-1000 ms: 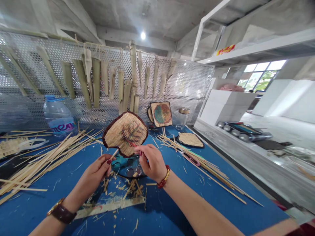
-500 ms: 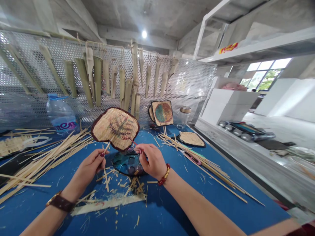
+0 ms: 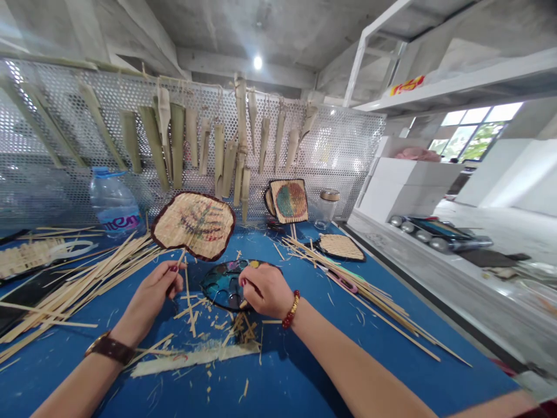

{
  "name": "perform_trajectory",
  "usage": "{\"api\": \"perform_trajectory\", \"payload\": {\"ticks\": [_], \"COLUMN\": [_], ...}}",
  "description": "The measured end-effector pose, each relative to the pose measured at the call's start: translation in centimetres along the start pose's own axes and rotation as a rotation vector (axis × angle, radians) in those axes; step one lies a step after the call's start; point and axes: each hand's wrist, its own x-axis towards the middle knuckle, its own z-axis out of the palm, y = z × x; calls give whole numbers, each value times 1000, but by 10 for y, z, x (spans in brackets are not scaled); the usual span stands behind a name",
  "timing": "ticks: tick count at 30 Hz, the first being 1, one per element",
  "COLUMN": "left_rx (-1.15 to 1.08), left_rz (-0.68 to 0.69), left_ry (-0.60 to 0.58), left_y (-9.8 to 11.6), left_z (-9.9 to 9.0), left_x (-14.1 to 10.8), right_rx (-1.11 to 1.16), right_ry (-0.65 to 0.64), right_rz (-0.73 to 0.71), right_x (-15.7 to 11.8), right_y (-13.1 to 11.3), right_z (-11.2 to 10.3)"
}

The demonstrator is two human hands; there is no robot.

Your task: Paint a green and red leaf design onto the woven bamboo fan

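Note:
My left hand (image 3: 163,281) pinches the thin handle of a woven hand fan (image 3: 195,225), holding it up above the table. The fan is straw-coloured with a dark brown edge, and its face carries painted strokes in red, green and dark tones. My right hand (image 3: 267,290) is closed over a dark paint palette (image 3: 220,285) with round wells. Its fingers grip a slim paintbrush, mostly hidden by the hand; only a short pale end seems to show below the fingers. The palette's right part lies behind this hand.
Bamboo strips (image 3: 113,267) spread on the left, with more strips (image 3: 369,296) on the right beside pink-handled scissors (image 3: 343,281). A painted fan (image 3: 288,201), a glass jar (image 3: 326,209) and a plain fan (image 3: 342,247) stand or lie behind. A water bottle (image 3: 114,203) stands back left.
My right hand has drawn the brush away from the fan's face and down over the palette. The fan in my left hand has shifted slightly left.

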Motion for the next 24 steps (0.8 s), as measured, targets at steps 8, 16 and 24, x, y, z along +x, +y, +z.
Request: {"api": "perform_trajectory", "payload": {"ticks": [8,16,24], "left_rx": [-12,5,-8], "left_rz": [-4,-1,4], "left_ry": [6,-13,-47], "left_y": [0,-5,-3], "left_z": [2,1,1], "left_x": [-1,0,1], "right_rx": [-61,-50,5], "right_ry": [-144,-156,-146], "right_rz": [-16,-10,-55], "right_x": [-1,-1,-2], "right_y": [0,4,5], "right_z": [6,10,6]}}
